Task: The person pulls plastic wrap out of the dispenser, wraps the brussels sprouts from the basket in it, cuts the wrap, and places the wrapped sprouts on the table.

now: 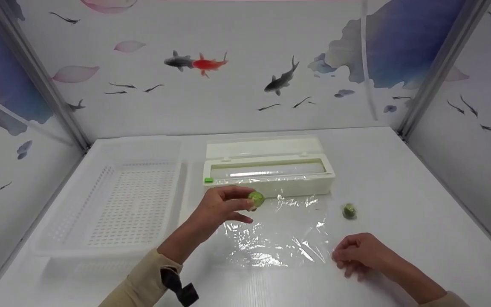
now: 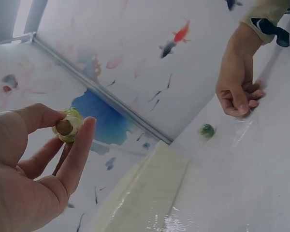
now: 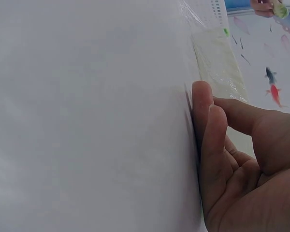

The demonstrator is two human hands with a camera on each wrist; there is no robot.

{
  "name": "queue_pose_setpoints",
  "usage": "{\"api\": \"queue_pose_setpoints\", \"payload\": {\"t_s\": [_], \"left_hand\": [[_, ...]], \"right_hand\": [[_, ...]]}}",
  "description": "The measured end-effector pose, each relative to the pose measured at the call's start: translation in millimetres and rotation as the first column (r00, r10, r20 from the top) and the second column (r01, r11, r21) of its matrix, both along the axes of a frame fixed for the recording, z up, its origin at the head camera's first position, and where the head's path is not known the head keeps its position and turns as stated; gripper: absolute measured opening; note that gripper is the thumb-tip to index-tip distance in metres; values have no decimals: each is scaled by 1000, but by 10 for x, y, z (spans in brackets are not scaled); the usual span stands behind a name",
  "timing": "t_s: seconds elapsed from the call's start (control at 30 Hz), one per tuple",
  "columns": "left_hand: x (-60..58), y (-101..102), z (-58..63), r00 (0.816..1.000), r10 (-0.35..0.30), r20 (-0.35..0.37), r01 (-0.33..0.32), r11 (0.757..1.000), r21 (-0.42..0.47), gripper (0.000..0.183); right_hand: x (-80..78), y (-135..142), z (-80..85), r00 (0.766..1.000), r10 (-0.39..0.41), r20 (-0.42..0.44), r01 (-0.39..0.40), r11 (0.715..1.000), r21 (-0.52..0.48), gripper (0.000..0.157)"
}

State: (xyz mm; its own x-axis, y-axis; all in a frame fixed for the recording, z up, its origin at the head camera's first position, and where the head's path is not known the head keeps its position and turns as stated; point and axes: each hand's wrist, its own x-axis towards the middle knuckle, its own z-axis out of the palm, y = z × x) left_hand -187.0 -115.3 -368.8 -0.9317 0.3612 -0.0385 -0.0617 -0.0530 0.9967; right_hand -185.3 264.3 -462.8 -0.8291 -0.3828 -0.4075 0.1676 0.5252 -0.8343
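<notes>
My left hand [image 1: 222,207] pinches a Brussels sprout [image 1: 256,199] between thumb and fingers, up over a sheet of cling film [image 1: 271,234]. Its pale cut stem end [image 2: 65,127] faces the left wrist camera. The film comes out of the front of a white cling film dispenser [image 1: 267,185] and spreads over the table, wrinkled and shiny. At the film's near right corner my right hand [image 1: 362,253] is low on the table, thumb and forefinger pinching the film's edge. Beyond this hand a second sprout [image 1: 349,211] sits on the table, with a shiny film around it.
A white perforated plastic basket [image 1: 171,204] stands at the left of the white table. The dispenser's lid [image 1: 264,147] is raised at the back, and a green slider [image 1: 208,180] sits at its left end. Walls printed with fish enclose the table on three sides.
</notes>
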Motion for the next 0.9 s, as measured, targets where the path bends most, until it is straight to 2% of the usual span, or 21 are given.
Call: {"api": "queue_pose_setpoints", "payload": {"t_s": [0.13,0.27,0.5,0.6,0.77,0.9], "left_hand": [[-44,108,-193,998,-53,17,52,998,20,39],[-82,223,-375,994,-79,70,78,997,23,37],[-130,368,-597,988,-41,150,52,996,-67,31],[-131,390,-652,984,-51,169,70,992,-105,30],[-139,425,-758,988,-92,127,116,974,-195,28],[-139,471,-824,993,-99,69,115,952,-282,25]], "right_hand": [[1,-6,24,1000,13,-5,-13,1000,-15,27],[-1,-12,46,1000,15,-9,-15,1000,-18,28],[3,-11,41,1000,9,1,-9,1000,-17,29],[3,-7,27,1000,7,-1,-7,1000,-5,28],[7,-8,32,1000,3,-2,-3,1000,14,27],[9,-16,35,1000,3,-3,-3,1000,4,27]]}}
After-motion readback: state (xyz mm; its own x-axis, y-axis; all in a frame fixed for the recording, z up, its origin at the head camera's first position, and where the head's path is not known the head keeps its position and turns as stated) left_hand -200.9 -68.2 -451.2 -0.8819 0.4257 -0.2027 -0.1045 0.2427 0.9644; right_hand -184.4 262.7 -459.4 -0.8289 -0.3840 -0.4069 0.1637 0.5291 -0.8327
